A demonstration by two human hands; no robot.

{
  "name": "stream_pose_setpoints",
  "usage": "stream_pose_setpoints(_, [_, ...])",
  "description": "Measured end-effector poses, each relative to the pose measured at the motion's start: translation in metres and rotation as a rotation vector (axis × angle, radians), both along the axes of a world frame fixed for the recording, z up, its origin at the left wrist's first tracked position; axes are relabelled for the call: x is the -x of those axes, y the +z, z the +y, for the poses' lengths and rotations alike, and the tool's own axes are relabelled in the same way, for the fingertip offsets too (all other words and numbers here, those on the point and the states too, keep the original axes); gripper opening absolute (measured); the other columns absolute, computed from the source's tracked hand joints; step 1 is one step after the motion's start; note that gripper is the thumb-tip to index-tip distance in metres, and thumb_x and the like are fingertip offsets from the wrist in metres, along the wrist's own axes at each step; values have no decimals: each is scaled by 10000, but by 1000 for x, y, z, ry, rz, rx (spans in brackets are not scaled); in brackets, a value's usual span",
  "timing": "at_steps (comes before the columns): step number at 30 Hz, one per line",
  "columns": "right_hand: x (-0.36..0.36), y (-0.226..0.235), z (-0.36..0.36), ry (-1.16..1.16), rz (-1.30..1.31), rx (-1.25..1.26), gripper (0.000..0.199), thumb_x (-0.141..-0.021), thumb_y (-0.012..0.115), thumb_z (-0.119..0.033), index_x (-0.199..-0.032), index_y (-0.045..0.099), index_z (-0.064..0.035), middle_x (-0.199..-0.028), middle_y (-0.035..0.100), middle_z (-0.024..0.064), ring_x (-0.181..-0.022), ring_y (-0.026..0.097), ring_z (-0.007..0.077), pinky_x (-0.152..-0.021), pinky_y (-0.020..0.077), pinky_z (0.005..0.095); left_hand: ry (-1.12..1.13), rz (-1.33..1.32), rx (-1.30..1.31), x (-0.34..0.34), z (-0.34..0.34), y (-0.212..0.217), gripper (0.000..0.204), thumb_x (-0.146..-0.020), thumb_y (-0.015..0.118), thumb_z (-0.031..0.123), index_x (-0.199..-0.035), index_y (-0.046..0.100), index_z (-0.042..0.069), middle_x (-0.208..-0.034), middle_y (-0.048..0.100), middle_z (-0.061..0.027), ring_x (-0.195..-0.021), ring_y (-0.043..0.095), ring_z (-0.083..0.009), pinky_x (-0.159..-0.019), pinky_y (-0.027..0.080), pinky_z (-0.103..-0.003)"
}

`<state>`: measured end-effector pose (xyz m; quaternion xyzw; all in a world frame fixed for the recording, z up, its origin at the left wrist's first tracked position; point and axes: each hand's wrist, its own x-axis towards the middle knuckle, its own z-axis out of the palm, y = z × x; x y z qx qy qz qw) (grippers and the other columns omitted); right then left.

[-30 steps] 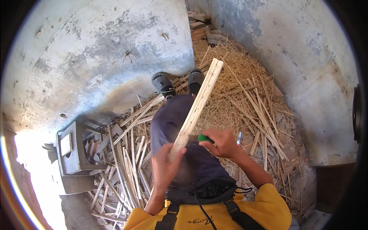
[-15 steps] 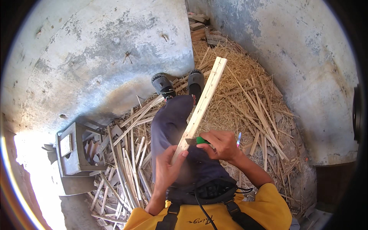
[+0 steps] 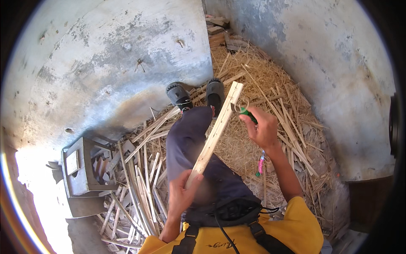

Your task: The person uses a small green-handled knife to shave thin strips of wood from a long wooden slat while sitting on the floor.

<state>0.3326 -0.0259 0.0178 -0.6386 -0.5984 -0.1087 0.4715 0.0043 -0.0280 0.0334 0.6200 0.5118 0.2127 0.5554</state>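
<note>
A pale, straight strip of wood [image 3: 215, 133] slants over my legs, its far end toward my shoes. My left hand [image 3: 181, 192] is closed round the near end, thumb on top. My right hand [image 3: 264, 125] grips a knife with a green handle [image 3: 244, 111] and a short dark blade. The blade lies against the strip close to the far end, and a thin curled shaving stands beside it. Small dark marks run along the strip's upper face. Fingers cover most of the knife's handle.
Straw-like shavings [image 3: 230, 148] cover the floor, with long wooden strips [image 3: 144, 190] heaped at left and more at right. A grey stool [image 3: 89, 186] lies at left. A slim pink-and-green thing [image 3: 260, 165] rests near my right forearm. Worn walls [image 3: 105, 63] enclose the corner.
My right hand has moved the knife away from me along the strip, from near my left hand to the far end. The strip's far end has come slightly nearer; a curled shaving now shows.
</note>
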Motion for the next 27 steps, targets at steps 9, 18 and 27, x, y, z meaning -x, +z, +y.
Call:
stream_pose_setpoints(9, [-123,-29,17,-388,318,391,530,-1121,557,-526,-1156,768,-41,-749,657,80,-669,606,187,-681,503,430,-115,80,-60,26,-10,-3,317,-988,832,261,-1137,790,-16,-761,715,-13,-696,589,-39,-605,466,-284])
stream_pose_setpoints(18, [-54,-4,-16,-64,177,619,490,-1096,615,-498,-1148,729,-25,-786,650,111,-674,628,240,-674,498,412,1,170,-448,-3,15,-5,341,-979,837,309,-1078,768,-10,-680,681,-183,-560,659,-221,-575,487,-365])
stream_pose_setpoints(27, [55,-7,-33,328,147,292,348,-1050,710,-400,-1139,713,-64,-915,753,105,-721,747,292,-592,551,402,24,160,-399,-25,26,6,345,-958,861,303,-1075,747,-1,-745,721,-199,-651,740,-279,-617,532,-402])
